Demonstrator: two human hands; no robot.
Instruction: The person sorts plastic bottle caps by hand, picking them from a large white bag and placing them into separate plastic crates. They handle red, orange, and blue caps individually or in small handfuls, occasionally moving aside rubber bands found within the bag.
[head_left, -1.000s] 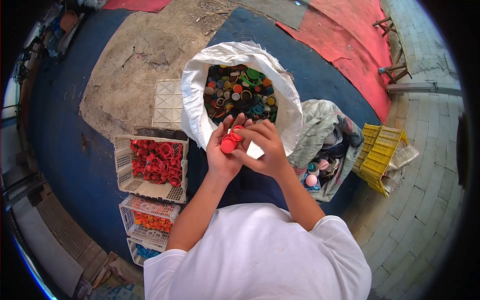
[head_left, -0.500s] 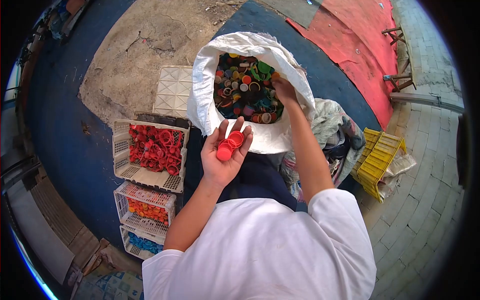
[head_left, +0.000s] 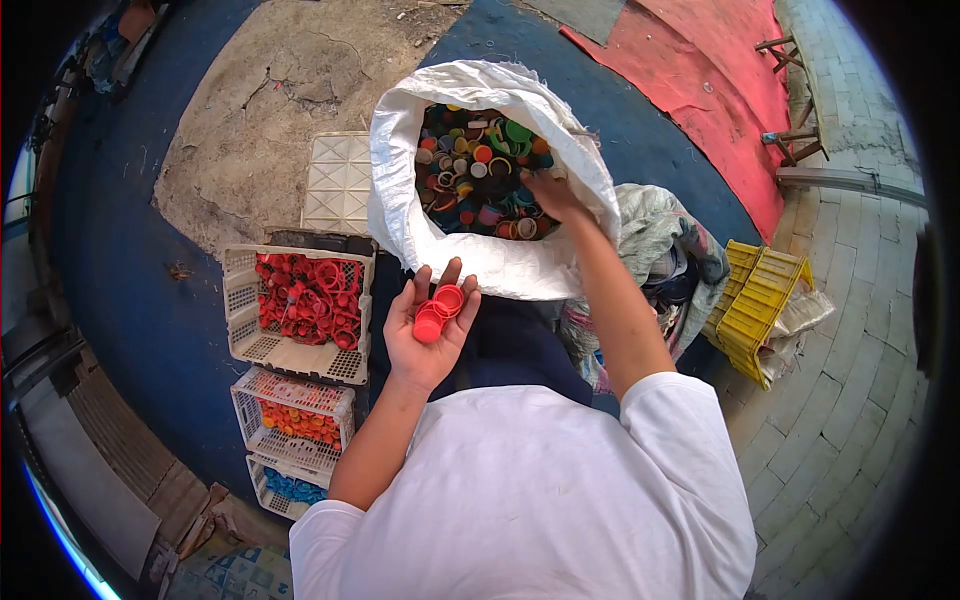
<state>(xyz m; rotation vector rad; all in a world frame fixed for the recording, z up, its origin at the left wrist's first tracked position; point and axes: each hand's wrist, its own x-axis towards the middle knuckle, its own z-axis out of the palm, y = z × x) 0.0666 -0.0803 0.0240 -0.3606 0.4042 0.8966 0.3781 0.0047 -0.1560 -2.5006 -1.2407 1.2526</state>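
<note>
My left hand [head_left: 427, 335] is palm up below the sack's near rim, its fingers curled a little around red caps [head_left: 438, 312]. A white woven sack [head_left: 400, 170] stands open in front of me, full of mixed coloured caps [head_left: 479, 169]. Inside its right side, my right hand [head_left: 550, 195] reaches down among the caps; its fingertips are dark and blurred, so what they hold is hidden.
At the left, a white crate [head_left: 240, 300] holds red caps, another crate [head_left: 244, 405] orange ones and a third [head_left: 262, 490] blue ones. A crumpled sack [head_left: 645, 225] and yellow crates [head_left: 765, 300] lie at the right. A wooden stool [head_left: 795, 140] is farther back.
My left hand has moved slightly left and down with the red caps. My right hand has moved left and down, deeper into the sack. The whole view has shifted a little.
</note>
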